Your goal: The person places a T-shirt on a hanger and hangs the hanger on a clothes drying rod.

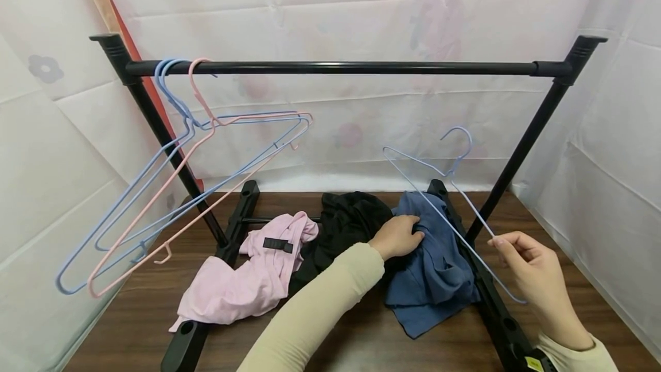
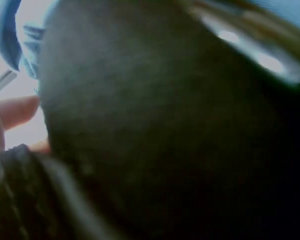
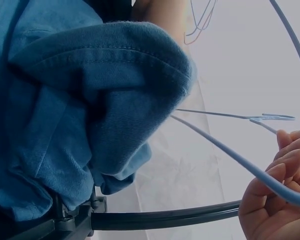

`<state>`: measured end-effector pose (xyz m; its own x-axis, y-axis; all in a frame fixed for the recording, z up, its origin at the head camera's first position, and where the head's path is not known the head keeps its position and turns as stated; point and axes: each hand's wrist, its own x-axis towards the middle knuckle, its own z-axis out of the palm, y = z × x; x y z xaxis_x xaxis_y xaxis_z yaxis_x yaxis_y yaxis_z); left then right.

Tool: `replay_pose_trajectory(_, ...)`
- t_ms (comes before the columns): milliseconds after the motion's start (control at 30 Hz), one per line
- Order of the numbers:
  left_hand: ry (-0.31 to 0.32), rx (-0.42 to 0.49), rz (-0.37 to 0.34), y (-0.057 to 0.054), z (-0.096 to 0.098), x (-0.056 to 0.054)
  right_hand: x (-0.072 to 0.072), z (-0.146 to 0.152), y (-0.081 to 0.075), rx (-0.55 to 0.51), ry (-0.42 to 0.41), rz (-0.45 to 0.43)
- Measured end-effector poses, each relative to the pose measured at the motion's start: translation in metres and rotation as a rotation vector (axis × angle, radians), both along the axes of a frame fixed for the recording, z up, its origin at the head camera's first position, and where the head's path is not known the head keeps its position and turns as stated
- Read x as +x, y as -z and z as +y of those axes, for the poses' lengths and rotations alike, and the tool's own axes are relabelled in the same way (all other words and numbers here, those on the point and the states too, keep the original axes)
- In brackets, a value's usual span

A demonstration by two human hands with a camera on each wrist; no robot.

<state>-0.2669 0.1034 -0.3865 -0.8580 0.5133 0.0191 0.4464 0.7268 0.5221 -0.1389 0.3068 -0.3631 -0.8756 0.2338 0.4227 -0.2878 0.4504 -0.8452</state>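
Now one hanger (image 1: 452, 172) in right hand (image 1: 537, 271), three garments (image 1: 431, 268).

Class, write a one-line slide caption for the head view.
The right hand pinches a blue hanger while the left hand touches blue cloth below a black rail.

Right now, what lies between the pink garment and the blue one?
In the head view, a black garment lies there, partly covered by the left hand and sleeve.

Left hand (image 1: 395, 238): forearm (image 1: 320, 309) behind fingers, thumb apart. Right hand (image 1: 539, 274): thumb and index pinch, other fingers curl inward.
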Motion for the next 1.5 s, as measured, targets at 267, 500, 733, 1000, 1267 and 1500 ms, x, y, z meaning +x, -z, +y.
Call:
replay_pose_trajectory(267,-0.006,-0.004,0.019,0.004,0.000,-0.003,0.000,0.001,0.000,-0.036,-0.024,-0.003)
replay_pose_trajectory(500,-0.067,-0.022,0.060,0.004,0.004,-0.007,0.001,0.000,0.000,-0.068,-0.043,0.001)
replay_pose_trajectory(733,-0.124,-0.042,0.120,0.004,0.006,-0.009,0.001,-0.001,-0.001,-0.048,-0.033,0.001)
replay_pose_trajectory(1000,-0.165,-0.039,0.151,0.009,0.006,-0.014,0.001,-0.001,-0.001,-0.048,-0.027,-0.002)
replay_pose_trajectory(1267,-0.183,0.068,0.090,0.011,0.003,-0.017,0.001,0.001,0.000,-0.079,-0.063,0.000)
replay_pose_trajectory(1500,-0.196,0.116,0.094,0.007,0.000,-0.018,0.001,0.002,0.000,-0.104,-0.080,0.005)
